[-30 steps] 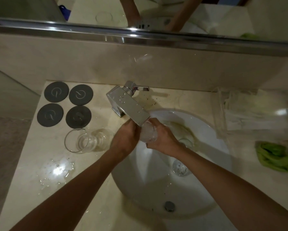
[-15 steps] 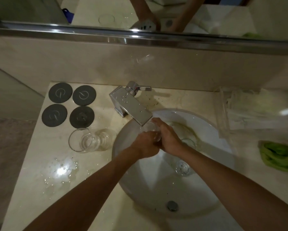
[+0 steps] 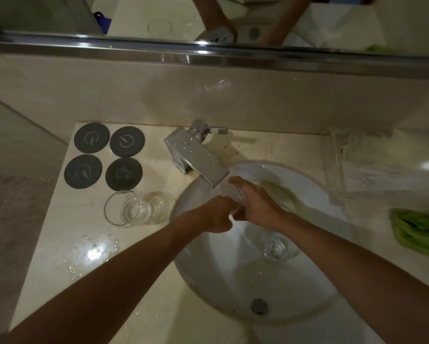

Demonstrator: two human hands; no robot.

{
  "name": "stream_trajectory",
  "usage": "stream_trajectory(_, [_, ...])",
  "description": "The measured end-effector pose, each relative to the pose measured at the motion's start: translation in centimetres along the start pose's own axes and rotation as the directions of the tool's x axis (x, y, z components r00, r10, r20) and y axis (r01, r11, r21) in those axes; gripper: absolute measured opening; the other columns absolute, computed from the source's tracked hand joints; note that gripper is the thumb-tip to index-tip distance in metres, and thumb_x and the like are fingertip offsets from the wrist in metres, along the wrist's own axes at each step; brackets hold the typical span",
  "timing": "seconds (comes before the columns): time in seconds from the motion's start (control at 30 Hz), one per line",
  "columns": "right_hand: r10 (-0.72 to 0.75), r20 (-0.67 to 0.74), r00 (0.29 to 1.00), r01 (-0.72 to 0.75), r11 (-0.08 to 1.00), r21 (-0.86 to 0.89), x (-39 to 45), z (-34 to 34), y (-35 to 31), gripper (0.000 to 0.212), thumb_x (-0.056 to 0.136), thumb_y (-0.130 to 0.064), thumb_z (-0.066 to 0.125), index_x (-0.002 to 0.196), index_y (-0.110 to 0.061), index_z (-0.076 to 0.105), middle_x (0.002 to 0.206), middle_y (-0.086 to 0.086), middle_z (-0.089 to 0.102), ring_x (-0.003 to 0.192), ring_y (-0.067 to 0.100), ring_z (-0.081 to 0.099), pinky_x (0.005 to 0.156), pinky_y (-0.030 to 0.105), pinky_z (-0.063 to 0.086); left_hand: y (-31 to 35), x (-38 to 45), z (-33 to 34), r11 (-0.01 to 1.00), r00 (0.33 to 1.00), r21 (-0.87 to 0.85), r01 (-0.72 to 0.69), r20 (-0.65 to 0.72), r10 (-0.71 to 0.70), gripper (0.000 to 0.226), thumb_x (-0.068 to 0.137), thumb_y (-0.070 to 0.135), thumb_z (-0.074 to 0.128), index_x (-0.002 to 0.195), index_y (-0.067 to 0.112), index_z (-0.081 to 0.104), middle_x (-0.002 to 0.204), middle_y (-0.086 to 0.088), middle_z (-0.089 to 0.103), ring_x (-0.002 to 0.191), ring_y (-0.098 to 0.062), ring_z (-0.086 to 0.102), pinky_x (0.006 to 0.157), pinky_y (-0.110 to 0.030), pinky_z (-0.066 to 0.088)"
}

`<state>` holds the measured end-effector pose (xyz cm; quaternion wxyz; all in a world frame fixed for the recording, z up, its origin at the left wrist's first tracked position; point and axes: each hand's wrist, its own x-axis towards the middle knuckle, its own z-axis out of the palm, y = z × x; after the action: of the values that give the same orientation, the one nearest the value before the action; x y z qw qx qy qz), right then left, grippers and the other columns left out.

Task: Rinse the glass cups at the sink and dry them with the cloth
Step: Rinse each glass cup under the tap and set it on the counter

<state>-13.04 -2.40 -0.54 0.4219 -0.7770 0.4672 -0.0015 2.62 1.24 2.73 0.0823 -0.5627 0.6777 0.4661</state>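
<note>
A clear glass cup [image 3: 231, 194] sits under the spout of the chrome tap [image 3: 198, 157], over the white sink [image 3: 233, 281]. My right hand [image 3: 257, 206] grips it from the right. My left hand [image 3: 214, 216] is curled at its near rim, fingers on the glass. A second glass cup [image 3: 276, 247] lies inside the basin, under my right forearm. A third glass cup [image 3: 134, 207] lies on its side on the counter left of the sink. The green cloth [image 3: 419, 232] is bunched at the right edge of the counter.
Several dark round coasters [image 3: 109, 155] lie at the back left. A puddle of water [image 3: 91, 252] shines on the counter [image 3: 47, 269]. A clear plastic tray [image 3: 357, 170] with white packets stands at the back right. A mirror [image 3: 208, 18] runs above the backsplash.
My left hand has dropped from beside the spout to the glass's near rim. The glass has stayed under the tap in my right hand.
</note>
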Motion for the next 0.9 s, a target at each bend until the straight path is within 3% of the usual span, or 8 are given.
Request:
stream_trajectory(0.1, [-0.014,0.064,0.998,0.019,0.997,-0.077,0.1,0.2,0.1,0.078,0.066,-0.016,0.082,0.13,-0.033,0.041,0.125,-0.004,0.058,0.105,0.022,0.061,0.086,0.04,0.056,-1.5,-0.8,0.6,0.72,0.985,0.677,-0.151,0.041,0.168,0.06,0.098,0.008,0.045,0.154,0.02,0.025,0.165,-0.006,0.007,0.152,-0.024,0.007,0.123,-0.049,0.009])
stream_trajectory(0.2, [-0.05,0.049,0.998,0.054,0.995,-0.089,0.7,0.1,0.0,0.078,0.063,-0.016,0.08,0.128,-0.036,0.041,0.12,-0.009,0.059,0.096,0.017,0.061,0.078,0.041,0.057,-2.1,-0.8,1.1,0.526,0.986,0.84,-0.133,0.059,0.155,0.063,0.103,0.021,0.04,0.157,0.021,0.007,0.164,-0.004,-0.014,0.152,-0.024,-0.011,0.119,-0.052,-0.007])
stream_trajectory(0.33, [-0.046,-0.013,0.999,0.044,0.989,-0.143,1.0,0.5,-0.1,0.077,0.069,-0.013,0.082,0.133,-0.028,0.042,0.119,-0.001,0.063,0.092,0.017,0.064,0.078,0.039,0.059,-1.3,-0.1,2.2,0.997,0.997,0.054,-0.048,-0.055,0.051,0.078,0.091,0.006,0.056,0.154,0.015,0.012,0.153,-0.017,0.037,0.126,-0.033,0.052,0.096,-0.036,0.049])
stream_trajectory(0.5, [-0.041,-0.086,0.995,0.035,0.997,-0.072,1.1,1.0,-0.2,0.06,0.079,-0.009,0.074,0.132,-0.022,0.048,0.12,0.003,0.063,0.104,0.025,0.064,0.087,0.041,0.056,1.0,1.2,1.4,0.763,0.985,-0.646,-0.03,-0.147,-0.086,0.026,0.085,-0.015,0.053,0.099,0.006,0.048,0.08,-0.004,0.05,0.07,-0.008,0.055,0.056,-0.014,0.042])
stream_trajectory(0.57, [-0.024,-0.078,0.997,0.019,0.998,-0.057,1.4,1.0,-0.4,0.052,0.08,-0.01,0.073,0.122,-0.03,0.05,0.111,-0.003,0.065,0.092,0.02,0.067,0.076,0.041,0.06,0.9,1.4,1.3,0.787,0.98,-0.616,-0.025,-0.171,-0.102,0.029,0.08,-0.015,0.057,0.087,0.012,0.048,0.08,-0.003,0.049,0.072,-0.011,0.052,0.059,-0.017,0.044])
stream_trajectory(0.7, [0.027,-0.032,0.999,-0.024,0.996,0.089,1.6,0.1,-0.1,0.07,0.072,-0.012,0.083,0.125,-0.036,0.044,0.103,-0.012,0.061,0.085,0.013,0.066,0.061,0.02,0.055,-0.9,1.2,1.6,0.998,0.982,0.031,-0.059,-0.176,0.063,0.056,0.082,-0.004,0.056,0.136,0.011,0.049,0.14,-0.01,0.051,0.127,-0.027,0.05,0.109,-0.037,0.04])
stream_trajectory(0.77, [0.021,-0.013,1.0,-0.021,1.0,-0.012,1.6,-0.1,0.2,0.08,0.067,-0.015,0.085,0.13,-0.034,0.04,0.1,-0.014,0.059,0.083,0.012,0.064,0.06,0.018,0.051,-1.6,0.9,1.3,0.977,0.986,0.207,-0.045,-0.147,0.077,0.061,0.084,-0.002,0.054,0.141,0.014,0.044,0.144,-0.008,0.048,0.127,-0.026,0.05,0.109,-0.039,0.041])
stream_trajectory(0.9, [-0.029,0.004,1.0,0.029,0.968,-0.249,1.9,0.5,0.8,0.064,0.071,-0.017,0.083,0.129,-0.025,0.056,0.111,0.003,0.064,0.092,0.014,0.062,0.076,0.032,0.053,0.5,0.9,0.5,0.888,0.992,-0.458,0.044,-0.087,-0.094,0.037,0.087,0.001,0.058,0.124,0.008,0.057,0.106,-0.006,0.064,0.099,-0.021,0.062,0.082,-0.027,0.053])
